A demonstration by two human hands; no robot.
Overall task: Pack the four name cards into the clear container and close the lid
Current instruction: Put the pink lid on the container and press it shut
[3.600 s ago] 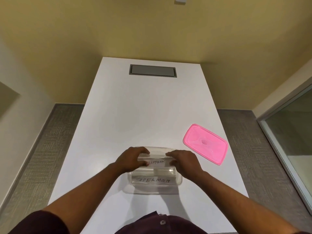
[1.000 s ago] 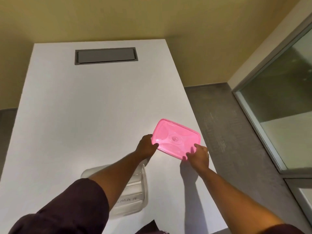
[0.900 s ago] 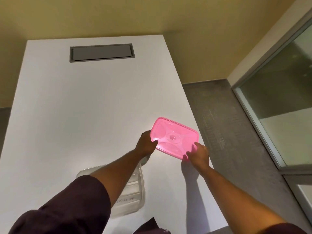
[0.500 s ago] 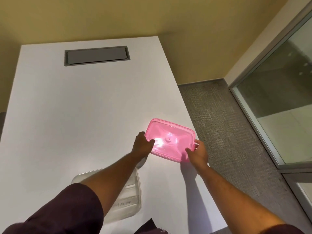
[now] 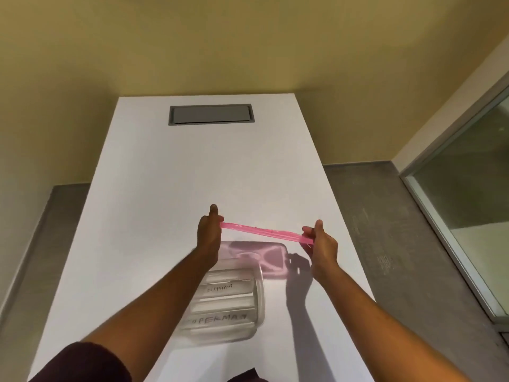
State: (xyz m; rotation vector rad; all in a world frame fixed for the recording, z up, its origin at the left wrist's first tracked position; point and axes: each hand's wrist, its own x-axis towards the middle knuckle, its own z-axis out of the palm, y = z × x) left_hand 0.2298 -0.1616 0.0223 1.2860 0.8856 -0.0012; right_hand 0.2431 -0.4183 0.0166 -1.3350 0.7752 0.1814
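Name cards [image 5: 220, 301] lie stacked in the clear container [image 5: 223, 304] on the white surface [image 5: 154, 216], near its front edge. We read two labels in handwritten capitals: "ELEPHANT" on an upper card, "SUPERMAN" on the nearest one, its first letters partly hidden by the left forearm. We cannot count the cards for certain. One pink lid [image 5: 264, 232] is held edge-on above the container, apart from it; left hand [image 5: 208, 232] grips its left end, right hand [image 5: 321, 242] pinches its right end. One grey rectangular hatch [image 5: 211, 114] sits at the surface's far end. We note yellow walls, grey carpet and a glass panel at right
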